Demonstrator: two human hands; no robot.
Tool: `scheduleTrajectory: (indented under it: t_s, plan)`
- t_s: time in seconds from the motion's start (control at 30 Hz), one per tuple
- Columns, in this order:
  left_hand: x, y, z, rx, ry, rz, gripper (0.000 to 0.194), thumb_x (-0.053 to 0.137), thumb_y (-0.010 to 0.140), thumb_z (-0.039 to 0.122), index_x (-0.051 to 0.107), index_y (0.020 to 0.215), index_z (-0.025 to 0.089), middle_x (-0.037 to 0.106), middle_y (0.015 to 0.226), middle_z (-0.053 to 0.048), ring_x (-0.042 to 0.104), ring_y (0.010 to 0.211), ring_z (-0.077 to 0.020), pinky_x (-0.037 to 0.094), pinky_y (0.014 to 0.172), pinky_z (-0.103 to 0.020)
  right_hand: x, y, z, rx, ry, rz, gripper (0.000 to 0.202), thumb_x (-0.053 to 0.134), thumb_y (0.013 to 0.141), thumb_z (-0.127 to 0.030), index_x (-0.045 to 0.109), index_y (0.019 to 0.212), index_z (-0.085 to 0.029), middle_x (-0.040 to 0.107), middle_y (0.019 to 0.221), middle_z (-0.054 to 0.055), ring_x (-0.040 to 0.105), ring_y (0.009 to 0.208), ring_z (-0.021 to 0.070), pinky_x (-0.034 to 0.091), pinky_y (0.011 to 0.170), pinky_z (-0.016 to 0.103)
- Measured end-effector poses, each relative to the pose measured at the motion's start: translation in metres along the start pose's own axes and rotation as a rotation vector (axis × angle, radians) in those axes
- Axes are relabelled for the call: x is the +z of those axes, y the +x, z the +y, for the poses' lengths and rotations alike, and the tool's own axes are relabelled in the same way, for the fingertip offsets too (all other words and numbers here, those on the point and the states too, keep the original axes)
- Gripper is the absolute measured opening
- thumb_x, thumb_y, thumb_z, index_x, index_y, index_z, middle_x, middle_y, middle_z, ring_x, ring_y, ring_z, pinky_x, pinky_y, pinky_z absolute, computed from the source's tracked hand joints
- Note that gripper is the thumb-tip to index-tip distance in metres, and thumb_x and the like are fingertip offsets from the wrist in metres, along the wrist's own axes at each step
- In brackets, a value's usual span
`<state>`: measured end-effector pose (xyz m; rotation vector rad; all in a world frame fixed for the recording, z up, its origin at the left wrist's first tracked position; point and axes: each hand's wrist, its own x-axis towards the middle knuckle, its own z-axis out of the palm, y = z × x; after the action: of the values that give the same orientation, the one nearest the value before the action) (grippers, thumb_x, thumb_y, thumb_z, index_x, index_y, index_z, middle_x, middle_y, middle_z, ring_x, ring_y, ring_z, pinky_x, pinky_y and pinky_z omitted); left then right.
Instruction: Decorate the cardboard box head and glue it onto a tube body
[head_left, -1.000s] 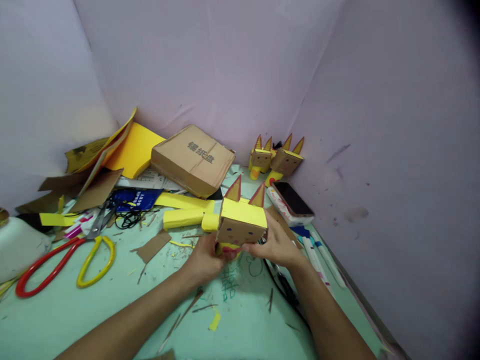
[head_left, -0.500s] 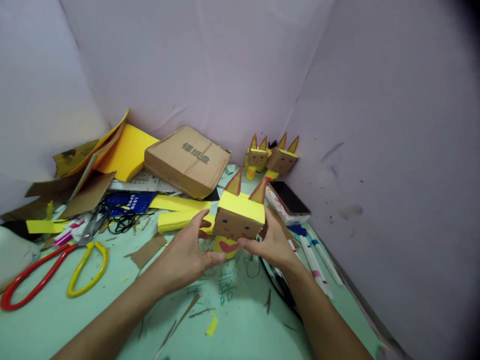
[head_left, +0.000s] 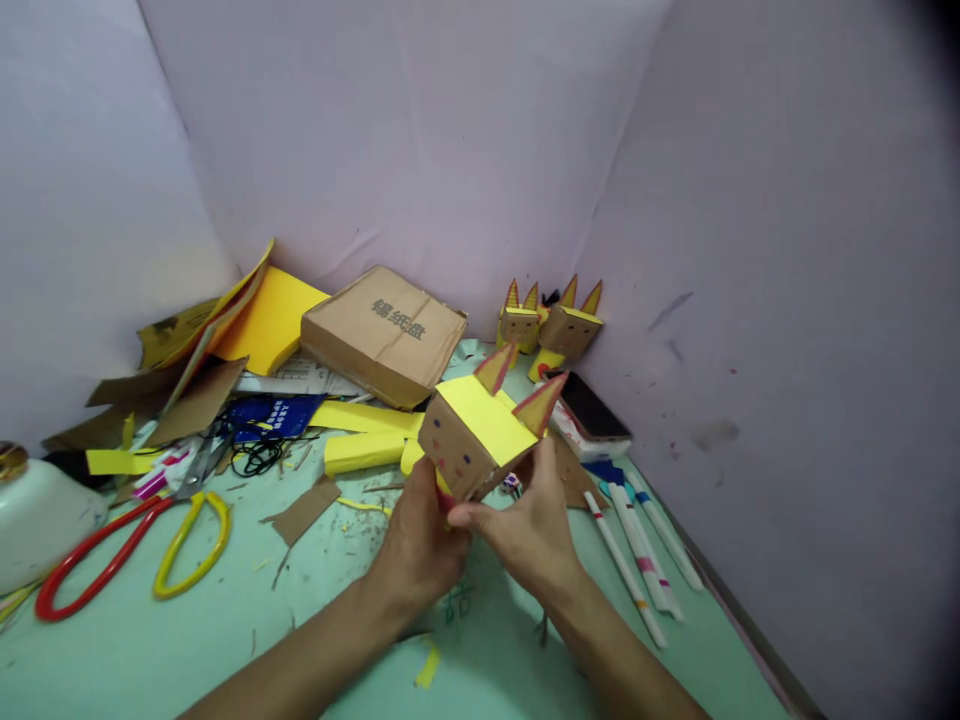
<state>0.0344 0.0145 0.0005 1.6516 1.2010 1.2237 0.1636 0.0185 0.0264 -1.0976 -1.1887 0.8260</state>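
Note:
A cardboard figure (head_left: 480, 435) with a yellow top, two pointed ears and a drawn face is tilted between my hands, its face toward the lower left. My left hand (head_left: 421, 535) is wrapped round its lower part, which is mostly hidden. On the right side of its head, my right hand (head_left: 532, 520) grips with the thumb at the bottom edge and the fingers behind. Two similar figures, a smaller one (head_left: 519, 328) and a larger one (head_left: 571, 332), stand at the back by the wall.
Red-and-yellow scissors (head_left: 196, 545) lie at the left beside a white object (head_left: 45, 520). A cardboard box (head_left: 386, 335), yellow sheets (head_left: 274, 315) and a yellow roll (head_left: 364, 452) are behind. On the right are a phone (head_left: 594, 408) and several markers (head_left: 637, 545).
My left hand has closed round the figure's lower part. The figure has turned and tilted, its face now toward the lower left. The view has shifted slightly.

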Motion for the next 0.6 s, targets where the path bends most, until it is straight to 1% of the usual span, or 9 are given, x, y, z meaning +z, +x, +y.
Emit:
scheduleTrajectory:
  t_s: [0.03, 0.1, 0.17, 0.23, 0.3, 0.37, 0.47, 0.53, 0.6]
  plan:
    - [-0.002, 0.001, 0.001, -0.014, -0.052, -0.029, 0.052, 0.068, 0.068, 0.018, 0.056, 0.119, 0.019, 0.068, 0.111, -0.011, 0.061, 0.105, -0.0314, 0.049, 0.088, -0.041, -0.003, 0.001, 0.0, 0.008, 0.002, -0.033, 0.095, 0.093, 0.037, -0.049, 0.047, 0.115, -0.023, 0.063, 0.118, 0.014, 0.057, 0.114, 0.0367, 0.045, 0.098, 0.05]
    - [-0.008, 0.003, 0.004, -0.1, -0.267, -0.135, 0.049, 0.07, 0.061, 0.012, 0.063, 0.109, 0.018, 0.07, 0.099, -0.006, 0.062, 0.097, -0.0281, 0.048, 0.08, -0.034, -0.011, 0.008, -0.001, 0.016, 0.101, -0.128, 0.095, 0.091, 0.038, -0.058, 0.049, 0.116, -0.023, 0.062, 0.122, 0.014, 0.054, 0.119, 0.0376, 0.044, 0.1, 0.051]
    - [-0.014, 0.005, 0.007, -0.227, -0.515, -0.274, 0.046, 0.069, 0.052, 0.006, 0.069, 0.097, 0.017, 0.07, 0.084, -0.001, 0.061, 0.085, -0.0231, 0.045, 0.071, -0.028, -0.019, 0.016, -0.003, 0.008, 0.272, -0.242, 0.092, 0.085, 0.044, -0.066, 0.05, 0.118, -0.024, 0.061, 0.127, 0.013, 0.054, 0.122, 0.0364, 0.045, 0.1, 0.049]
    - [-0.019, 0.008, 0.008, -0.32, -0.672, -0.384, 0.047, 0.066, 0.044, 0.003, 0.072, 0.09, 0.015, 0.07, 0.078, 0.0, 0.06, 0.077, -0.0202, 0.042, 0.063, -0.025, -0.026, 0.024, -0.005, -0.006, 0.397, -0.328, 0.089, 0.081, 0.051, -0.069, 0.051, 0.123, -0.025, 0.06, 0.13, 0.012, 0.056, 0.122, 0.0343, 0.048, 0.097, 0.047]
    - [-0.021, 0.009, 0.008, -0.369, -0.746, -0.455, 0.052, 0.06, 0.04, 0.006, 0.073, 0.089, 0.014, 0.073, 0.082, -0.004, 0.061, 0.076, -0.0211, 0.043, 0.061, -0.026, -0.03, 0.028, -0.008, 0.032, 0.432, -0.401, 0.086, 0.079, 0.055, -0.068, 0.053, 0.125, -0.025, 0.062, 0.128, 0.011, 0.058, 0.118, 0.0333, 0.051, 0.092, 0.045]
    - [-0.022, 0.011, 0.007, -0.425, -0.832, -0.514, 0.059, 0.054, 0.038, 0.01, 0.074, 0.094, 0.013, 0.076, 0.091, -0.008, 0.064, 0.079, -0.0231, 0.046, 0.063, -0.029, -0.032, 0.03, -0.01, 0.116, 0.454, -0.441, 0.079, 0.078, 0.059, -0.065, 0.056, 0.121, -0.023, 0.064, 0.125, 0.011, 0.06, 0.114, 0.0321, 0.053, 0.087, 0.042]
    - [-0.025, 0.013, 0.005, -0.531, -0.954, -0.614, 0.068, 0.051, 0.038, 0.014, 0.071, 0.103, 0.012, 0.077, 0.095, -0.012, 0.067, 0.077, -0.0231, 0.048, 0.065, -0.031, -0.031, 0.03, -0.011, 0.228, 0.486, -0.434, 0.067, 0.077, 0.061, -0.062, 0.062, 0.112, -0.021, 0.069, 0.113, 0.01, 0.065, 0.101, 0.0282, 0.054, 0.077, 0.037]
    - [-0.027, 0.015, 0.004, -0.593, -1.013, -0.672, 0.072, 0.05, 0.039, 0.016, 0.069, 0.108, 0.012, 0.077, 0.096, -0.013, 0.068, 0.075, -0.0228, 0.049, 0.064, -0.03, -0.028, 0.03, -0.01, 0.256, 0.459, -0.417, 0.062, 0.076, 0.061, -0.06, 0.066, 0.108, -0.021, 0.072, 0.104, 0.009, 0.066, 0.091, 0.0256, 0.053, 0.073, 0.034]
    - [-0.027, 0.015, 0.003, -0.627, -1.045, -0.712, 0.073, 0.05, 0.04, 0.017, 0.067, 0.11, 0.011, 0.076, 0.098, -0.014, 0.069, 0.075, -0.0229, 0.049, 0.062, -0.03, -0.026, 0.03, -0.009, 0.249, 0.434, -0.419, 0.057, 0.075, 0.063, -0.06, 0.068, 0.104, -0.021, 0.073, 0.098, 0.007, 0.066, 0.084, 0.0241, 0.053, 0.071, 0.033]
